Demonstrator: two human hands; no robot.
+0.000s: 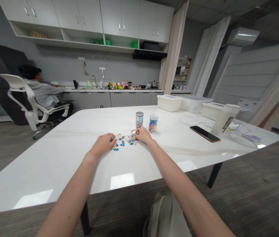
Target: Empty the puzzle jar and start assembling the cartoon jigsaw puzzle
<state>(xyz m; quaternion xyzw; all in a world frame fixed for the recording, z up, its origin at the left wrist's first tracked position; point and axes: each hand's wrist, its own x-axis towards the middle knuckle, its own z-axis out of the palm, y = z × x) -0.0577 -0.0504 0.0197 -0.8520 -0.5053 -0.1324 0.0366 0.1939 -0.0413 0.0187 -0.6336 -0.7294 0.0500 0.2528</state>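
Far left: dark refrigerator, cut off by the frame edge. Next, white-framed chair with seated person in grey, partly hidden by the backrest; far hand too small to read.

On white table: left hand, palm down, fingers loosely bent, tips over the left edge of scattered puzzle pieces. Thumb and undersides of fingers hard to make out; piece gripped or merely covered, cannot tell.

Puzzle pieces flat on the tabletop between both hands, blue and multicoloured; some hidden under left fingers, prints too small to read.

Just beyond the right end of the pieces, round rimmed lid, partly behind the fingers of right hand. Fingers curled, thumb and forefinger drawn close together at the rim; pinching or only touching, cannot tell.

Behind right hand, metal-capped jar, upright, lower part covered. Just beside, printed clear jar, also upright.

Farther right: lidded white box, then dark phone, lying flat near pale tumbler, upright, lettering illegible; another box partly hidden behind.
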